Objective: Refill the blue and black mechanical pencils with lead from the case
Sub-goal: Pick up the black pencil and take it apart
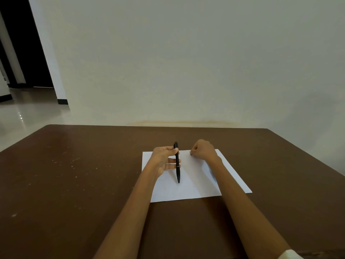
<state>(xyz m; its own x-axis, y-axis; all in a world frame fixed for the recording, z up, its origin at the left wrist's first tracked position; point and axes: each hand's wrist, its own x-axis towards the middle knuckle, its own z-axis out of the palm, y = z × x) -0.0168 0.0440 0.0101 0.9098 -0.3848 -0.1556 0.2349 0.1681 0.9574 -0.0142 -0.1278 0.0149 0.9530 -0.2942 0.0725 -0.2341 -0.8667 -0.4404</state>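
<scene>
My left hand (164, 159) grips the black mechanical pencil (177, 165) near its upper end, between thumb and fingers. The pencil stands steeply over a white sheet of paper (188, 186), tip down and close to the sheet. My right hand (202, 149) is curled near the far edge of the paper, to the right of the pencil's top. Its fingertips pinch a small dark piece, too small to identify. A bluish-grey shape (212, 171) lies on the paper beside my right forearm, mostly hidden by it. No lead case shows.
The paper lies on a brown table (74, 174) with pale specks on its left half. A plain wall rises just behind the table's far edge. A doorway and shiny floor open at the far left.
</scene>
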